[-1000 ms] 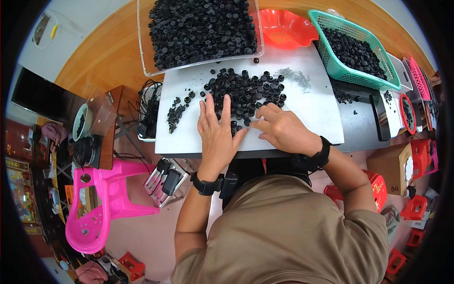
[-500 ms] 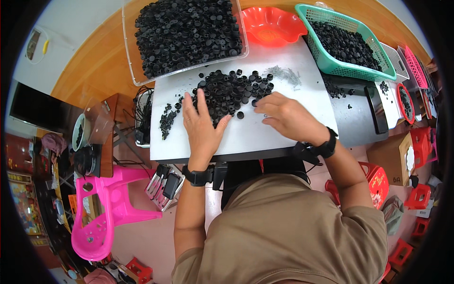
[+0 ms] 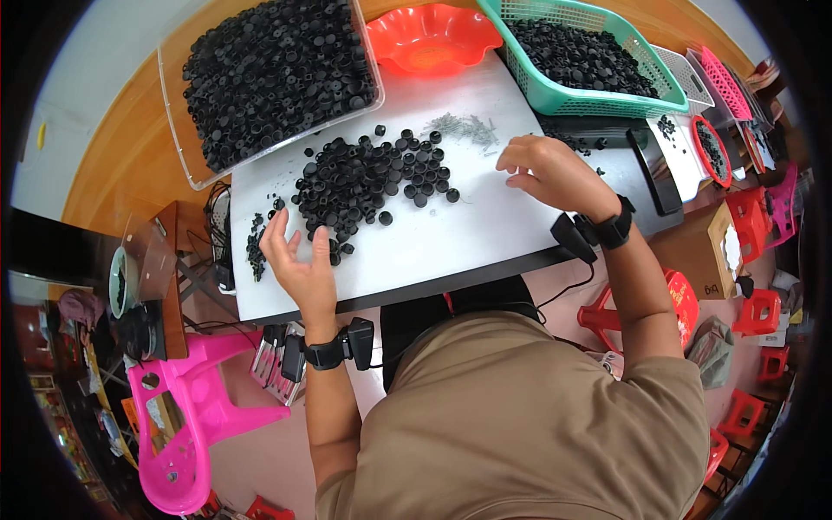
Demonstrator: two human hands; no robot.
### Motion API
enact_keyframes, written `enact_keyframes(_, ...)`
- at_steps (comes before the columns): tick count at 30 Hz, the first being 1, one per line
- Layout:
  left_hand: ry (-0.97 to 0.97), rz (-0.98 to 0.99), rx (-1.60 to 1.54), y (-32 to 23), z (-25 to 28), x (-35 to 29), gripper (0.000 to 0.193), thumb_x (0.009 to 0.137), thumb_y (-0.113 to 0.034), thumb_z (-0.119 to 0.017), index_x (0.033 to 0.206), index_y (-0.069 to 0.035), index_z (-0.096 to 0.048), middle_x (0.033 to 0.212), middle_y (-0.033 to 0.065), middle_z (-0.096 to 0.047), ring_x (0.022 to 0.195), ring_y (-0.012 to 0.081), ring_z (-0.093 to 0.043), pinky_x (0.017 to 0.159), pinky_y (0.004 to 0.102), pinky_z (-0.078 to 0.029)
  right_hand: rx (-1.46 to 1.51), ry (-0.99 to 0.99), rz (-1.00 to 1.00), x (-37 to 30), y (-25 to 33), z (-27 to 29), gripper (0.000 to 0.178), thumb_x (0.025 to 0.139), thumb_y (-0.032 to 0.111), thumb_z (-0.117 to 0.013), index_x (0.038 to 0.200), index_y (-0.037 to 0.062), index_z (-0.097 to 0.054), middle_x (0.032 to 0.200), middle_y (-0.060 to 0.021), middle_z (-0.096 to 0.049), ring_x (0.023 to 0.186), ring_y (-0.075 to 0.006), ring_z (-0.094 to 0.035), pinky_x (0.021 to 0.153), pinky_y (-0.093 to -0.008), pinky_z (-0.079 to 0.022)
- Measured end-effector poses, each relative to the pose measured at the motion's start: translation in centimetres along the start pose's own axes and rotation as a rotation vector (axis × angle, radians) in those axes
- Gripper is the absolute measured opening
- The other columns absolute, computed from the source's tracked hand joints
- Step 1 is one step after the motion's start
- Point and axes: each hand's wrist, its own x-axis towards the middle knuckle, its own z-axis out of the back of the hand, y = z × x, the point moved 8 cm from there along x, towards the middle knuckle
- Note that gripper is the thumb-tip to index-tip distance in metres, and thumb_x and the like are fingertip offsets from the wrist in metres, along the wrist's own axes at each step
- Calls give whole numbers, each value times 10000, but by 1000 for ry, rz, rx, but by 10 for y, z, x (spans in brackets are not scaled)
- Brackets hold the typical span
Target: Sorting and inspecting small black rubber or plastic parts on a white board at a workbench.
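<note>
A heap of small round black plastic caps (image 3: 338, 186) lies on the white tabletop (image 3: 433, 247). Along its right side, a flatter group of caps (image 3: 423, 169) sits with several hollow sides facing up. My left hand (image 3: 302, 273) is at the heap's near left edge, fingers spread, the thumb beside a few stray caps; I see nothing held in it. Left of it is a small patch of tiny black parts (image 3: 256, 247). My right hand (image 3: 559, 178) is over the table's right side, away from the caps, fingers loosely bent and thumb apart, with nothing visible between them.
Beyond the heap stands a clear bin (image 3: 286, 143) full of black parts. A red wavy-rimmed bowl (image 3: 433, 39) and a green basket (image 3: 598, 102) of black pieces are at the back. Thin pale pins (image 3: 468, 128) lie behind the caps. A pink stool (image 3: 204, 390) stands left.
The view has shifted, so the table appears further left. My right hand has moved away from the caps to the right; my left hand has drawn back to the heap's near left edge.
</note>
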Motion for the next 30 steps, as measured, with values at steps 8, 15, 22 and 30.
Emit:
enact_keyframes(8, -47, 31, -50, 0, 5, -3, 403, 835, -69, -617, 1209, 12, -489, 1229, 128, -413, 1126, 225, -468, 898, 349, -444, -161, 68, -130, 33, -44, -16, 63, 717, 31, -613, 770, -2, -615, 788, -132, -622, 751, -312, -596, 665, -368, -470)
enact_keyframes(15, -78, 0, -73, -1, 7, -3, 311, 844, -10, -590, 1148, 31, -537, 1184, 109, -447, 1092, 195, -488, 860, 311, -477, -313, 69, -43, 40, -36, -32, 57, 739, 33, -544, 714, -2, -580, 744, -159, -601, 745, -343, -584, 677, -414, -462)
enact_keyframes(22, -48, 12, -112, -17, 8, -16, 213, 845, 39, -560, 1056, 32, -587, 1027, 59, -494, 803, 87, -472, 704, 207, -426, 132, 4, -46, 35, 4, -5, 72, 719, -53, -576, 782, -27, -552, 704, -115, -579, 565, -234, -546, 531, -311, -436)
enact_keyframes(30, 10, -11, 78, -40, 2, -29, 142, 781, 69, -585, 903, 10, -625, 849, 44, -534, 627, 74, -453, 525, 182, -370, 835, -35, -63, 54, 21, -28, 148, 822, -58, -552, 958, -38, -607, 737, -31, -563, 621, -89, -557, 535, -215, -500)
